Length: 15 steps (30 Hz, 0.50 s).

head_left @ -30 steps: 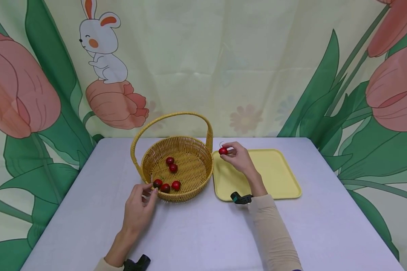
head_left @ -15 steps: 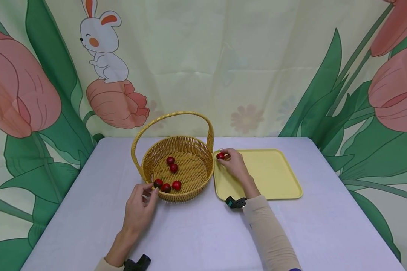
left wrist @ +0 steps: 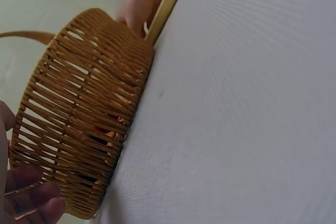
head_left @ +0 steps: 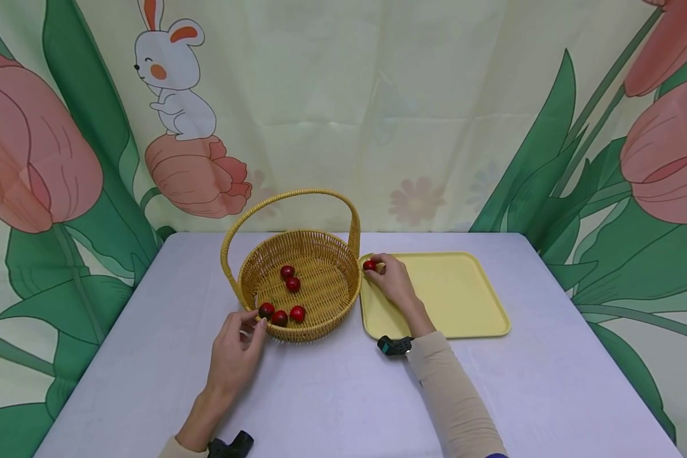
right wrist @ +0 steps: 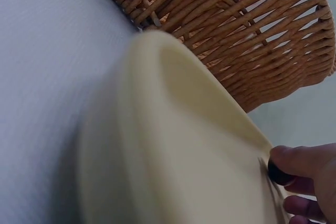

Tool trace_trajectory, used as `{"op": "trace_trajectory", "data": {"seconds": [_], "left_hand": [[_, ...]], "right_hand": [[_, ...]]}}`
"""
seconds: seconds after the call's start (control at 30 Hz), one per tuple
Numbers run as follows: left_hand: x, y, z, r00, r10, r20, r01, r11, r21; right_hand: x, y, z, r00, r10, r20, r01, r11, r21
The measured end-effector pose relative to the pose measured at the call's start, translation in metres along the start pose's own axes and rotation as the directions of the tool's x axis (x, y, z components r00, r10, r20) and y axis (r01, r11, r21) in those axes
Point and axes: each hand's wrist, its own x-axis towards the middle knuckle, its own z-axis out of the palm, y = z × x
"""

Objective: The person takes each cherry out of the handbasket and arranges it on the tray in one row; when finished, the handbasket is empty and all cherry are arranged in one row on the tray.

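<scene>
In the head view my left hand [head_left: 236,353] grips the near left rim of a round wicker basket [head_left: 320,331], which has a tall arched handle. The left wrist view shows its fingers [left wrist: 32,195] against the woven wall. Several dark red cherries [head_left: 293,284] lie inside, some beside my left fingertips. My right hand [head_left: 394,280] pinches another cherry [head_left: 369,264] between thumb and fingers at the far left corner of a yellow tray [head_left: 452,299]. From the right wrist this cherry [right wrist: 280,174] looks almost black, low over the tray's surface.
The tray stands right of the basket, its left edge close against the wicker. Both rest on a table with a white cloth [head_left: 332,394]. A curtain [head_left: 435,114] printed with tulips and a rabbit hangs behind the table.
My right hand has moved down and slightly left with the cherry, to the tray's far left corner. My left hand keeps its place on the basket.
</scene>
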Motion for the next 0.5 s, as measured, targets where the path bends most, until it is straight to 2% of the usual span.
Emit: {"op": "trace_trajectory", "data": {"seconds": [0.23,0.5], "left_hand": [[-0.001,0.0,0.0,1.0,-0.004,0.01,0.004,1.0,-0.003],[-0.001,0.0,-0.001,1.0,-0.006,0.011,0.006,1.0,-0.004]], "right_hand": [[-0.001,-0.004,-0.001,1.0,0.002,0.002,-0.002,1.0,-0.02],[-0.003,-0.013,-0.013,1.0,0.005,-0.029,-0.004,1.0,0.024]]}}
